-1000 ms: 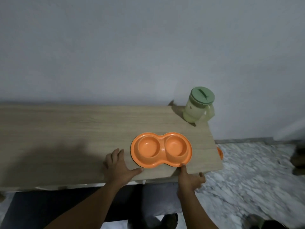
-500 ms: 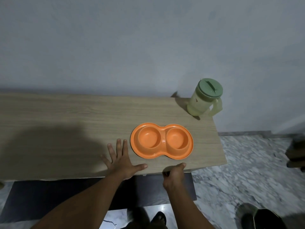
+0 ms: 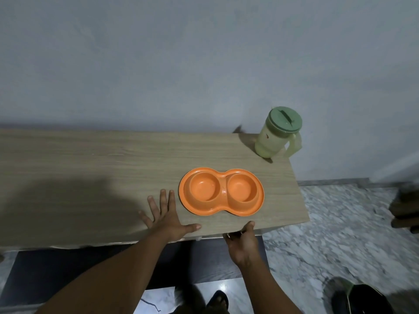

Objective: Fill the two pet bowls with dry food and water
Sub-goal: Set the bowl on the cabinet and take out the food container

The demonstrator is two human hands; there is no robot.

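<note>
Resting my left hand (image 3: 167, 219) flat on the worktop (image 3: 113, 168), fingers spread wide, just left of the orange double bowl (image 3: 223, 191). Both cups are empty. My right hand (image 3: 242, 243) is at the near edge, fingers curled; I cannot tell if they grip it. A green-lidded jug (image 3: 277, 137) stands at the far right corner.

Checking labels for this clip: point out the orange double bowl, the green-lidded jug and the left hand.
orange double bowl (image 3: 223, 189), head view, the ridge between its two wells
green-lidded jug (image 3: 269, 141), head view, its pale body
left hand (image 3: 166, 220), head view, the back of the hand
</note>
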